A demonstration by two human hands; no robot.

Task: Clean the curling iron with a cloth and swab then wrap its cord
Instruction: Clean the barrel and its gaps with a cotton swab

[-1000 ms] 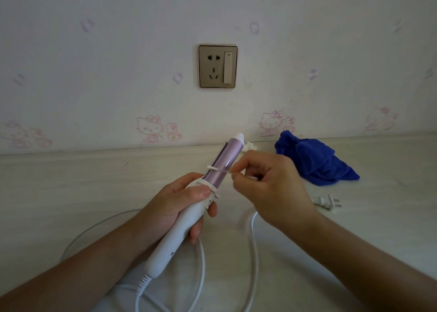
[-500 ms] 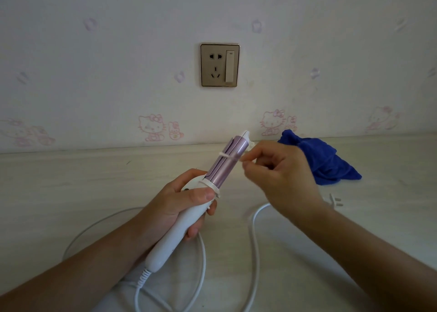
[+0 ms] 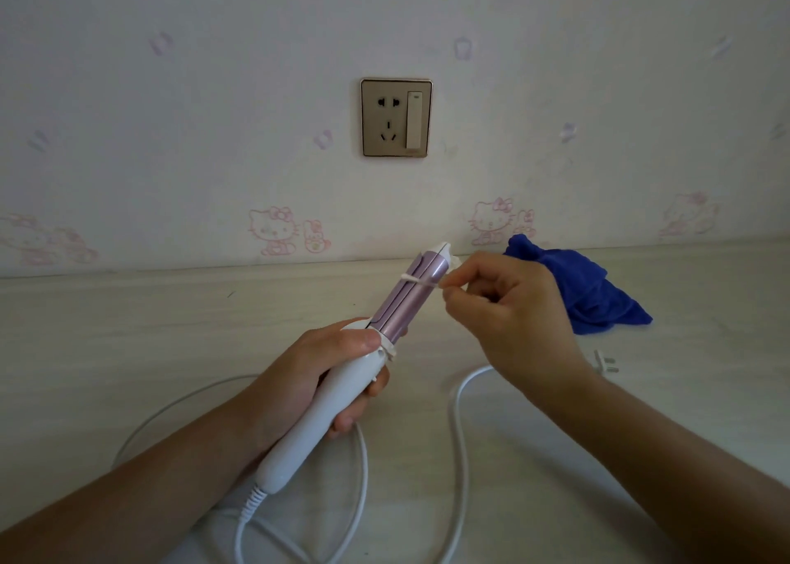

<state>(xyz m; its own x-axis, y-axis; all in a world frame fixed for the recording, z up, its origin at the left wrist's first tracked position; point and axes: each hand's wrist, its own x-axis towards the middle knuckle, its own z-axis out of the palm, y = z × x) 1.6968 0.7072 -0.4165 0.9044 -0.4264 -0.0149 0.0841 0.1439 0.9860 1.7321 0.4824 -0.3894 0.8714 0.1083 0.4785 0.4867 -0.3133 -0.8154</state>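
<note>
Pale wallpaper [image 3: 213,93] printed with faint pink cartoon cats [image 3: 273,230] fills the upper half of the view. Below it runs a light wood-grain tabletop [image 3: 107,350], which meets the wall along a low ledge.

A white cord [image 3: 459,435] lies in loose loops on the tabletop. It leaves the lower end of the curling iron through a ribbed sleeve, curves behind the left forearm and passes under the right forearm.

A crumpled blue cloth [image 3: 585,290] sits on the table against the wall, behind the right hand and partly hidden by it. No hand touches it.

The curling iron [image 3: 337,397] has a white handle and a lilac grooved barrel. It slants up and to the right, its white tip near the line where table meets wall.

The left hand [image 3: 308,375] grips the handle. The fingers curl round it from beneath, and the thumb lies along the top, just below the collar at the barrel's base.

The right hand [image 3: 513,320] is loosely curled to the right of the barrel. Its thumb and forefinger pinch one end of the swab.

A bronze-framed wall socket [image 3: 396,117] with a rocker switch is mounted above the iron, with nothing plugged into it.

The two-pin plug [image 3: 605,360] lies on the tabletop, right of the right wrist and just in front of the cloth.

The cotton swab [image 3: 421,280] lies crosswise on the barrel near its tip. Its free end reaches the barrel's left edge.
</note>
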